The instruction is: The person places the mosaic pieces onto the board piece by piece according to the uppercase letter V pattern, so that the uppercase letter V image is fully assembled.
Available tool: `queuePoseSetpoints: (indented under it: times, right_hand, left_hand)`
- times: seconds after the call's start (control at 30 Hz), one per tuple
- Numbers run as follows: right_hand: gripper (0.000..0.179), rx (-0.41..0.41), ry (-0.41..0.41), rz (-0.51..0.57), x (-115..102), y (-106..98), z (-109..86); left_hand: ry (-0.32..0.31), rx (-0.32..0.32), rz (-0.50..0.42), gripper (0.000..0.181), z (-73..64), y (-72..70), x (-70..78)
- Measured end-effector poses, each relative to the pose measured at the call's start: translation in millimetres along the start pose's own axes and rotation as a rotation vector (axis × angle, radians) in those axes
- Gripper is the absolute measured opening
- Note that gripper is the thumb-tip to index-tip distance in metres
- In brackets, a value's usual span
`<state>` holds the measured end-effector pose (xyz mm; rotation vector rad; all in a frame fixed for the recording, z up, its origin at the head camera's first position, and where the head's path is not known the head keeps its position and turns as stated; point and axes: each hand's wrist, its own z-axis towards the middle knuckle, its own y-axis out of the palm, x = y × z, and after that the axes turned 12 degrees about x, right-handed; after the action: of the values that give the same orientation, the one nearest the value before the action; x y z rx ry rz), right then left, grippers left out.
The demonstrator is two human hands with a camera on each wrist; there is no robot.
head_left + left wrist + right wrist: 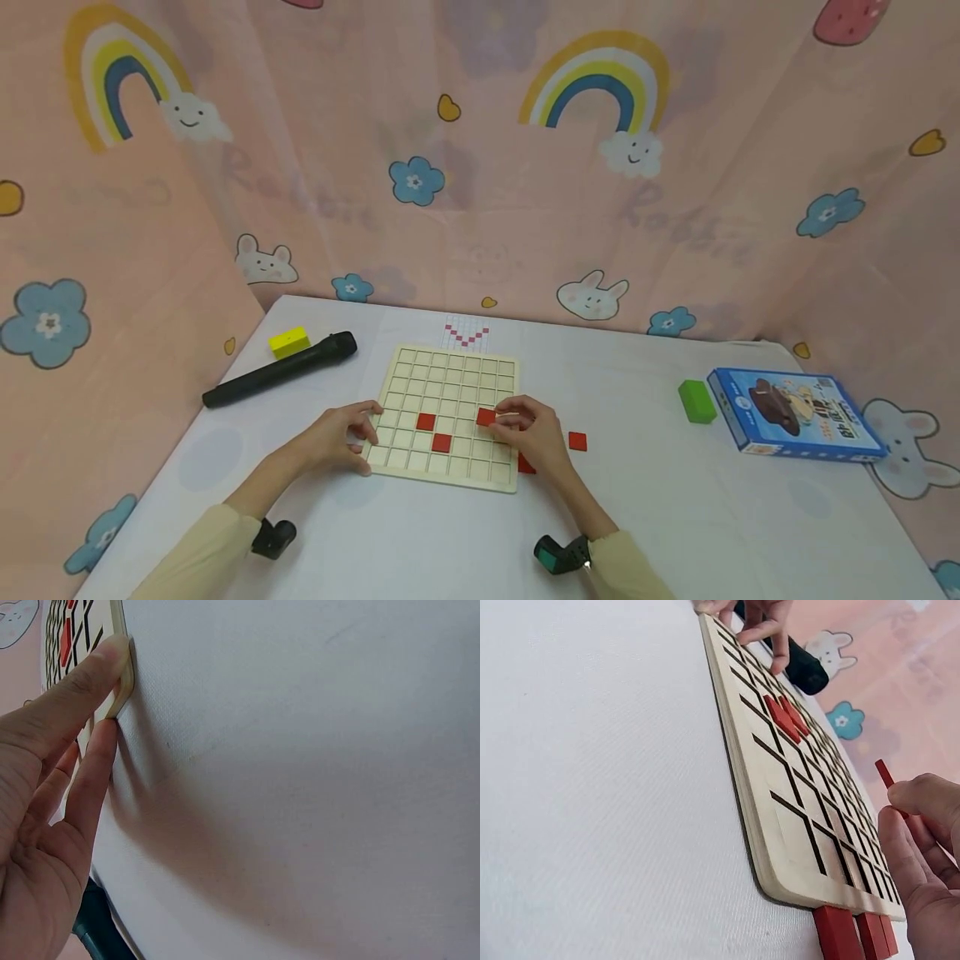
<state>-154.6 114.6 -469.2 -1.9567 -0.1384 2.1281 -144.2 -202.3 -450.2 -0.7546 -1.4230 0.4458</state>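
A pale wooden grid board (442, 477) lies on the white table, with two red square tiles (425, 422) (441, 443) set diagonally on it. My left hand (333, 437) holds the board at its left edge and near corner, the thumb (112, 656) on the near edge. Between thumb and fingers, my right hand (536, 429) pinches another red tile (885, 774), held tilted above the right part of the grid. Beside the board's right edge lie more red tiles (838, 934), partly hidden by the right hand in the head view. One loose red tile (577, 442) is farther right.
Behind the board is a small grid pattern (467, 333) with red squares in a V. A black microphone (281, 371) and yellow block (289, 342) lie at the left. Toward the right are a green block (697, 402) and a blue box (795, 412).
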Motion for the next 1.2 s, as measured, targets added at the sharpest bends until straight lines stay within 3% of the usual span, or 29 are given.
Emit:
queuePoseSetpoints:
  times: [0.2,0.43,0.67,0.97,1.2]
  right_hand:
    - [0.031,-0.019,0.045,0.061,-2,15,4.9]
    - [0.026,-0.009,0.018,0.079,-5,28,8.0]
    - [0.026,-0.048,0.009,0.110,-10,39,11.5]
    - [0.023,-0.049,-0.051,0.025,-12,52,17.0]
    - [0.024,-0.048,-0.051,0.020,-10,59,19.2]
  left_hand:
    - [0.008,-0.007,-0.011,0.031,0.2,-1.1,-0.2]
    - [0.034,-0.016,0.005,0.031,1.0,1.9,-0.3]
    - [0.002,-0.013,0.005,0.032,0.5,0.1,0.2]
    - [-0.046,-0.012,-0.004,0.031,1.5,-0.3,1.5]
    - [-0.024,-0.022,-0.004,0.031,0.9,-1.1,0.4]
